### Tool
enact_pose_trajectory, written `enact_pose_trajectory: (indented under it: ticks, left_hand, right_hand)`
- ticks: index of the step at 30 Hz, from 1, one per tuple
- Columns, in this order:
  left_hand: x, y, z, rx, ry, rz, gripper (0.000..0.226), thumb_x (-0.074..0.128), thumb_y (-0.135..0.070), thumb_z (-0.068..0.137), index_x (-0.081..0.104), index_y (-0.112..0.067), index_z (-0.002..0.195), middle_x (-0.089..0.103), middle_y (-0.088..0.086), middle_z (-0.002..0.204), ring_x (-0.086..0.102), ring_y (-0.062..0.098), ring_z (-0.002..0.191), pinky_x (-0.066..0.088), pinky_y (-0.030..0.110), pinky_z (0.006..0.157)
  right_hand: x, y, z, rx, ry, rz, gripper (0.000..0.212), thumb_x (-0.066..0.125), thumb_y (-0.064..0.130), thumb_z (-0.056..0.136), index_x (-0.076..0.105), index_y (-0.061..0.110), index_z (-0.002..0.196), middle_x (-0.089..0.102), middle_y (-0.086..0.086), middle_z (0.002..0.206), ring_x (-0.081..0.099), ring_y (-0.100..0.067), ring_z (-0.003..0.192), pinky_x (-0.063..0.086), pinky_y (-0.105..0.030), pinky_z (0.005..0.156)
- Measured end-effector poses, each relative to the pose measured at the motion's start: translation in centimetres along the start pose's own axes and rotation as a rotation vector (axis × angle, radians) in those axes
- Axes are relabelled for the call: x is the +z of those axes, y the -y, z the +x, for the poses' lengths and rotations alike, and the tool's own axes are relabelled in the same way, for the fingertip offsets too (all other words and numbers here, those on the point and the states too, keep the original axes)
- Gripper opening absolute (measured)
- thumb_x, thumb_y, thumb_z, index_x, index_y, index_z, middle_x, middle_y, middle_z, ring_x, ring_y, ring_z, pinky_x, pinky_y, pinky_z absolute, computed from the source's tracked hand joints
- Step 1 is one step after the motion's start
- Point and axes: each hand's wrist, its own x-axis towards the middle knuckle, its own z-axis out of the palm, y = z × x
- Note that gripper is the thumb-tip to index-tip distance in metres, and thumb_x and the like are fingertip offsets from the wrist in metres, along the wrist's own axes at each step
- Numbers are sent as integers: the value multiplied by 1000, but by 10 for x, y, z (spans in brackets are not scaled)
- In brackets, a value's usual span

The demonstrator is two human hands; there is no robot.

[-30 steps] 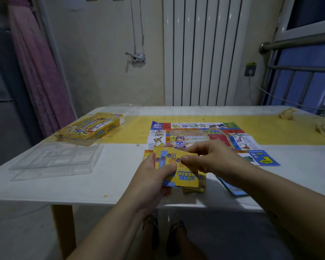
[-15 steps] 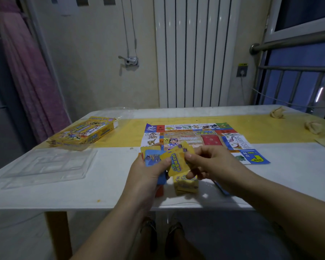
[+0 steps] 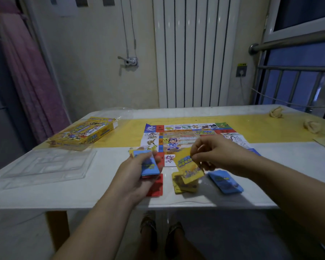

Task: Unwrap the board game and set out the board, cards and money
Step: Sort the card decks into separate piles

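Board [image 3: 184, 135] is unfolded; nearer than it lie the red pile [image 3: 155, 188], yellow pile [image 3: 181, 187] and blue pile [image 3: 226, 182]. Left hand [image 3: 133, 172] fingers grip the unsorted card stack [image 3: 149, 165]; right hand [image 3: 216, 154] fingers pinch a yellow card [image 3: 185, 160]. No money is laid out that I can see.

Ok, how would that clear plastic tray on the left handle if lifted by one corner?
The clear plastic tray looks thin and see-through with shallow moulded pockets, so it is probably very light and would flex or twist from one corner. It lies flat on the glossy table, so a push would likely slide it rather than tip it.
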Motion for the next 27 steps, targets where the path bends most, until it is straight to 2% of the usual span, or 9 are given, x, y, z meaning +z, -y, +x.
enact_pose_trajectory:
  ticks: [3, 6, 8, 10, 12, 15, 21, 24, 27]
  left_hand:
    - [-8, -5, -1, -120, 16, -88, 16, 40, -1, 94, 53, 4, 100, 59, 23, 99, 57, 31, 86, 48, 44, 69]
    - [-11, -1, -3, -119, 69, -24, 24, 34, 4, 94, 52, 6, 110, 65, 25, 99, 60, 35, 90, 50, 47, 69]
    - [-11, 3, -5, -79, 122, 36, 25, 35, 8, 93, 56, 2, 104, 71, 19, 84, 64, 30, 84, 58, 37, 62]
    - [-10, 6, -8, -41, 152, 109, 24, 40, 9, 91, 60, -2, 99, 72, 15, 79, 65, 27, 77, 56, 27, 51]
    - [-9, 11, -10, -2, 178, 205, 24, 47, 7, 90, 60, -6, 105, 72, 13, 83, 66, 23, 70, 52, 26, 51]
    - [-1, 16, -15, 31, 230, 325, 22, 56, 3, 88, 58, -12, 104, 70, 7, 78, 67, 13, 58, 47, 21, 45]
    - [6, 23, -16, 72, 281, 351, 23, 60, -3, 87, 58, -14, 107, 73, 5, 86, 71, 14, 71, 55, 24, 54]
    - [5, 23, -15, 69, 303, 332, 22, 55, 0, 89, 58, -13, 108, 74, 9, 91, 72, 19, 76, 58, 29, 62]
    - [7, 25, -11, 129, 241, 346, 20, 57, 1, 89, 60, -15, 100, 74, 5, 84, 70, 17, 70, 55, 28, 57]
  right_hand:
    - [13, -16, 4, 137, -25, 87, 10, 59, 0, 88, 61, 9, 87, 62, -7, 68, 58, -11, 49, 47, -25, 53]
    - [20, -21, 7, 120, -41, -157, 8, 64, 9, 87, 60, 15, 90, 65, -5, 80, 58, -8, 57, 43, -20, 52]
    - [21, -22, 7, 63, -41, -485, 17, 70, 25, 84, 59, 22, 96, 58, 4, 96, 56, -8, 80, 43, -20, 63]
    - [19, -18, 5, -32, -110, -623, 23, 68, 40, 83, 57, 29, 99, 49, 8, 105, 51, -8, 97, 40, -23, 73]
    - [17, -7, 1, -115, -167, -431, 19, 62, 46, 84, 56, 29, 93, 55, 11, 102, 53, 0, 90, 40, -19, 68]
    - [18, 10, -3, -89, -71, -58, 25, 62, 50, 79, 61, 25, 86, 61, 12, 72, 52, 2, 57, 39, -17, 55]
    - [18, 4, 0, -74, -67, -117, 20, 70, 30, 83, 61, 20, 68, 59, 10, 54, 47, 4, 45, 38, -13, 48]
    - [14, -4, 0, -39, -93, 19, 7, 69, 17, 84, 64, 15, 81, 62, 4, 62, 53, -1, 48, 42, -19, 52]
    - [10, -7, -6, -26, -103, 140, 29, 69, 5, 83, 56, 20, 103, 61, -4, 72, 64, -15, 55, 49, -24, 53]
